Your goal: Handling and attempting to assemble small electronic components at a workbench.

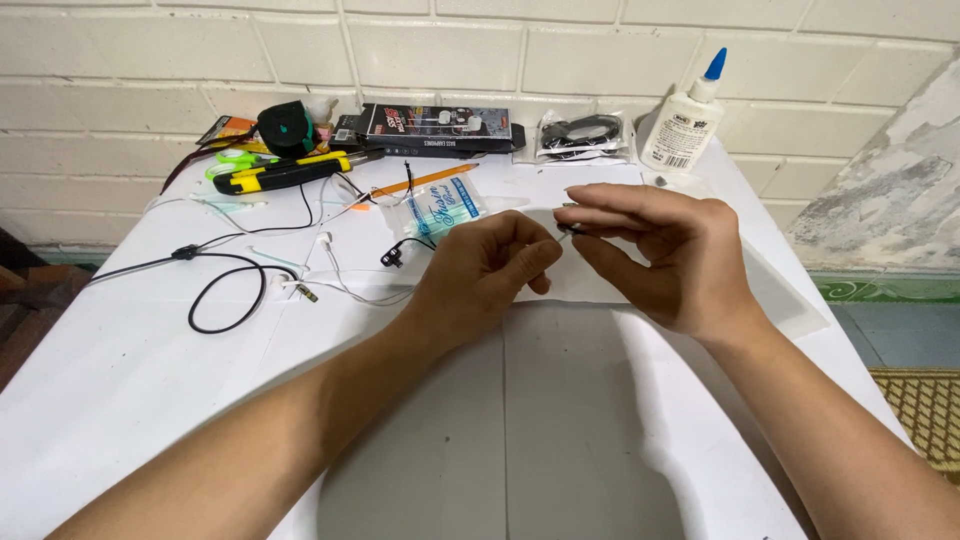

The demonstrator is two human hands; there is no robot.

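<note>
Left of the hands, a black cable (228, 290) looped on the white table (120, 400), with a yellow cutter (285, 172) beyond it against the wall. The left hand (480, 275) and right hand (655, 250) met over the table, fingertips closed together on a thin wire end (567, 232); the piece was too small to tell which hand bore it. Right of the hands stood a glue bottle (685, 120). So light a pinch risked the wire slipping or snapping under any pull; a right elbow swing could have tipped the bottle.
</note>
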